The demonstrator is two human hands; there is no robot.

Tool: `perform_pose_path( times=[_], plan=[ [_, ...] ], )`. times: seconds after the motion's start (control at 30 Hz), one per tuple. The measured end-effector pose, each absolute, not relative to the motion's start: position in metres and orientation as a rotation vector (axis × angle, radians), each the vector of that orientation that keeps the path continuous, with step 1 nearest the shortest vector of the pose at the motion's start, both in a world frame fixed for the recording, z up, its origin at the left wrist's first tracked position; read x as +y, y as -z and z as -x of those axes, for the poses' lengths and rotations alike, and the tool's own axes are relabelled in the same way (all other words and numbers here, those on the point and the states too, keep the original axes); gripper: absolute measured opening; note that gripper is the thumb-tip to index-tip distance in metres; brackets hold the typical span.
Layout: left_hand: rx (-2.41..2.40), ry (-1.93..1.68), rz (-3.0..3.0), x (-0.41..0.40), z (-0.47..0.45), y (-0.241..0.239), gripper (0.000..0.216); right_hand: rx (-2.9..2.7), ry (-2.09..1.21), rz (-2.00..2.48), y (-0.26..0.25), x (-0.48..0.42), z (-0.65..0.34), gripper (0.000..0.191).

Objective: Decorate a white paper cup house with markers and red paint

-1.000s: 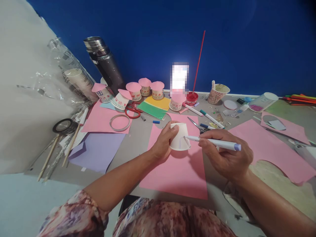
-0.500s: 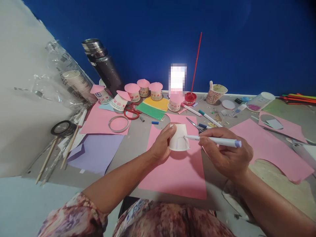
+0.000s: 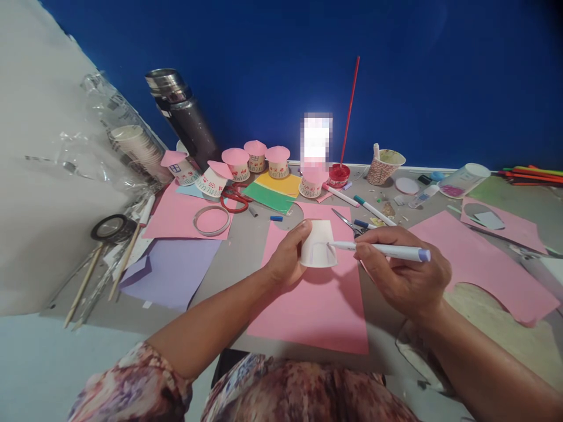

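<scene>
At the far left of the frame, a stack of paper cups (image 3: 132,140) is seen in clear wrapping, with a black tape roll (image 3: 113,228) below it and a purple sheet (image 3: 171,272) towards the lower left. In the upper left, a dark flask (image 3: 187,120) is stood against the blue wall. From there to the centre, six small decorated cups (image 3: 236,171) are ranged, each topped with a pink cone and marked with red flowers and green strokes; these can be judged complete or nearly so.

At the centre, a white cup (image 3: 317,246) is held upside down above a pink sheet (image 3: 308,310). It is pinched by the left hand (image 3: 288,255), the thumb laid along its side; the other fingers are mostly hidden. Only a faint purple outline has been put on it; flowers, green strokes and a cone are lacking on the visible side, so it seems barely begun. Right of centre, a white marker (image 3: 391,252) is gripped between the thumb and fingers of the right hand (image 3: 407,272), its tip brought to the cup's right side.
</scene>
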State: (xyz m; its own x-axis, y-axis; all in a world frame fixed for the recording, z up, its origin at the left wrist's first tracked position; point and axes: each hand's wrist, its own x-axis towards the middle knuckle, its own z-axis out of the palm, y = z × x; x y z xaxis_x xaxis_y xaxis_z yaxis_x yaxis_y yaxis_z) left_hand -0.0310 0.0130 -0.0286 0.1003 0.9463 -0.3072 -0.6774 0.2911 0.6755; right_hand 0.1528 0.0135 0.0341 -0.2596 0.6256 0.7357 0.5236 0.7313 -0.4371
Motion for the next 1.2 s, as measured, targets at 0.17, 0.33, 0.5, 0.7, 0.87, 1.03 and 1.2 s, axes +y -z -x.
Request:
perform_pose_path(
  times=[0.17,0.33,0.5,0.7,0.87,1.03,1.2],
  plan=[
    [0.793,-1.262,-0.407,0.0138,0.0307,0.0287,0.039,-1.944,-0.138,0.832,-0.0347,0.0141,-0.1529,0.02],
    [0.805,-1.231,-0.402,0.0137,0.0311,0.0282,0.039,-1.934,-0.139,0.872,-0.0345,0.0134,-0.154,0.022],
    [0.797,-1.268,-0.426,0.0137,0.0303,0.0278,0.036,-1.966,-0.132,0.842,-0.0346,0.013,-0.1534,0.021],
    [0.788,-1.243,-0.396,0.014,0.0313,0.0303,0.04,-1.945,-0.199,0.888,-0.0366,0.0114,-0.1528,0.023],
    [0.795,-1.231,-0.41,0.0135,0.0312,0.0317,0.041,-1.95,-0.214,0.865,-0.0372,0.0113,-0.1523,0.021],
    [0.791,-1.25,-0.411,0.0135,0.0302,0.0295,0.037,-1.953,-0.231,0.881,-0.0388,0.0105,-0.1515,0.021],
    [0.772,-1.25,-0.493,0.0132,0.0304,0.0272,0.038,-1.958,-0.261,0.891,-0.0393,0.0097,-0.1524,0.021]
  ],
)
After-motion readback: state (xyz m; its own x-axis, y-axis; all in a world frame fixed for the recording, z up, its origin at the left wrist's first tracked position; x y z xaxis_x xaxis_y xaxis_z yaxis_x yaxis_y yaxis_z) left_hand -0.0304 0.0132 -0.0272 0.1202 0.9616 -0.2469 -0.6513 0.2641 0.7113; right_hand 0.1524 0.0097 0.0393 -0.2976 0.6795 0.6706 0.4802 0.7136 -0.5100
